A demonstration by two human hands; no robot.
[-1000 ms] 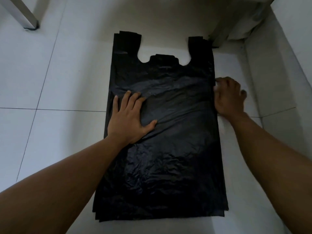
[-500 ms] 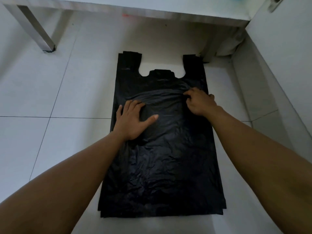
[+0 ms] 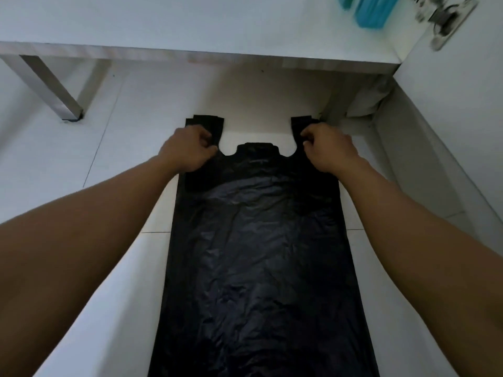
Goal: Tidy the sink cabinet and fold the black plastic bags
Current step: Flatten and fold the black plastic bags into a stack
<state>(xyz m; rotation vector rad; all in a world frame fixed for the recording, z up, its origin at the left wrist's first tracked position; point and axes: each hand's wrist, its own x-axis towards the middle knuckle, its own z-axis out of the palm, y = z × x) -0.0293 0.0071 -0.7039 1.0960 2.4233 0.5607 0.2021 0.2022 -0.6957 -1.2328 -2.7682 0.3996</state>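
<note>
A stack of black plastic bags (image 3: 258, 254) lies flat on the white tiled floor, handles pointing away from me toward the sink cabinet. My left hand (image 3: 187, 148) pinches the left handle with curled fingers. Over at the right handle, my right hand (image 3: 326, 148) pinches it the same way. Both arms stretch forward along the sides of the bags. The near end of the bags runs out of the bottom of the view.
The cabinet's white bottom shelf edge (image 3: 190, 54) crosses the top, with a metal leg (image 3: 54, 91) at left. A cabinet door with a hinge (image 3: 446, 20) stands at right. Teal items (image 3: 370, 9) sit on the shelf. A pale bundle (image 3: 367, 102) lies in the corner.
Both hands left the middle of the bags and moved forward to the two handles, where their fingers curled onto them. The view tilted up toward the cabinet.
</note>
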